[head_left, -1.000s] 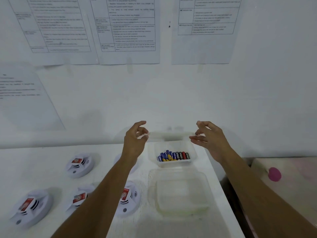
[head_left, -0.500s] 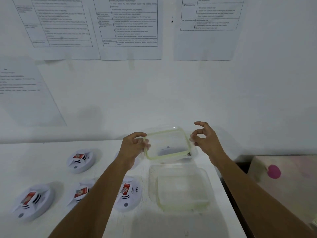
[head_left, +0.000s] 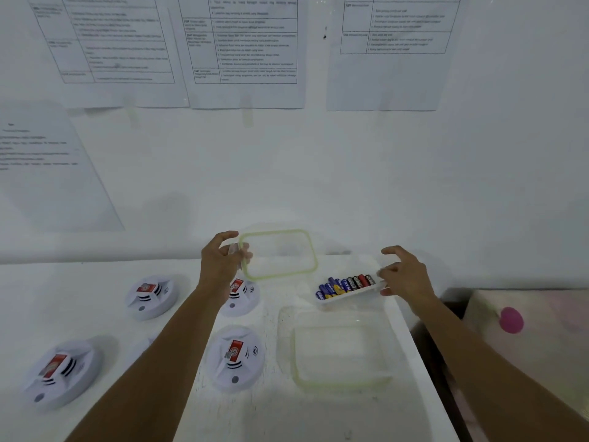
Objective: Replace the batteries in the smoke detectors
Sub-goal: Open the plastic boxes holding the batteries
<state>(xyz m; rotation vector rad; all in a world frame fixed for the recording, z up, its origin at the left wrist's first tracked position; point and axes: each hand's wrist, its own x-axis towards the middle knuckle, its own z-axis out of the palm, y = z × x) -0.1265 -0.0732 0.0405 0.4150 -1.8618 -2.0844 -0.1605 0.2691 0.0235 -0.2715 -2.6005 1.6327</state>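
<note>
White table: left hand pinches lid; right hand seemingly grips box holding batteries.

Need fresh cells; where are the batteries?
Head view, right side: the batteries lie in a clear tray gripped by the right hand, behind the empty container.

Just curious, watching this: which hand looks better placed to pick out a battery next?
Probably right. The right hand is at the shallow clear tub of coloured batteries, while the left hand is busy holding the clear green-rimmed lid.
</note>
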